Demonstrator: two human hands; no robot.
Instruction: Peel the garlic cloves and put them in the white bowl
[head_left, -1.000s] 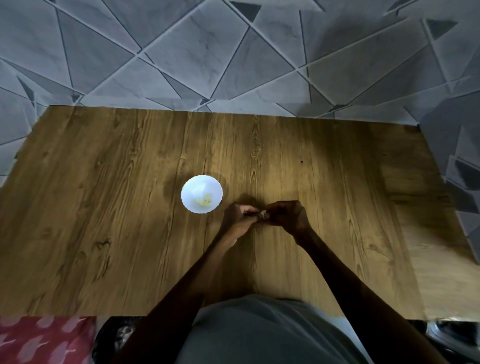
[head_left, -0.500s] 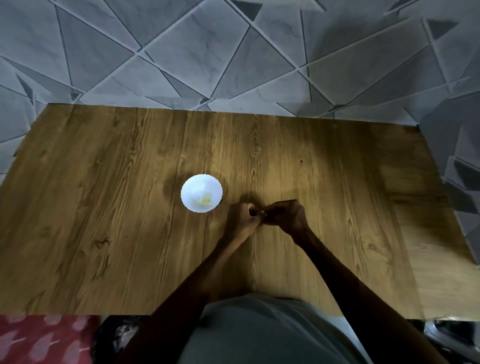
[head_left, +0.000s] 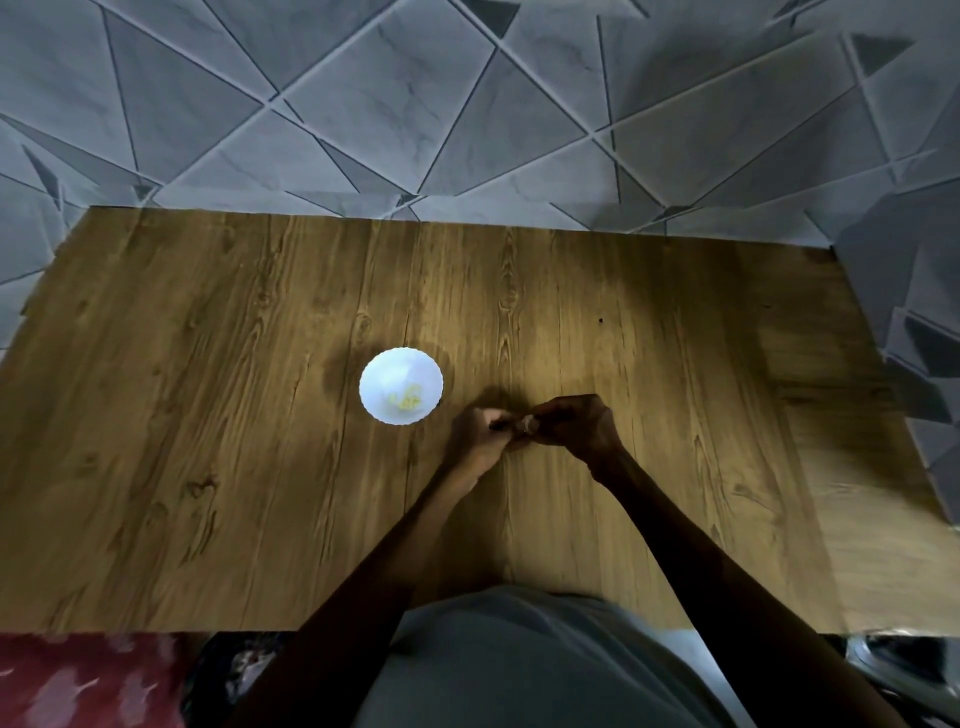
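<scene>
A small white bowl (head_left: 387, 376) stands on the wooden table, with pale yellow peeled garlic cloves (head_left: 406, 401) lying in it. Just to the right of the bowl my two hands meet above the tabletop. My left hand (head_left: 480, 441) and my right hand (head_left: 576, 423) both pinch a small garlic clove (head_left: 527, 424) between their fingertips. Only a pale sliver of the clove shows; the fingers hide the rest.
The wooden table (head_left: 208, 415) ends at a grey tiled wall at the back and on the right. A red patterned cloth (head_left: 78, 680) lies below the table's front edge at the left. A dark metallic object (head_left: 904, 660) shows at the bottom right corner.
Both hands have stayed joined at the same spot beside the bowl. The fingers have shifted slightly around the clove, and a pale bit of it shows again.
</scene>
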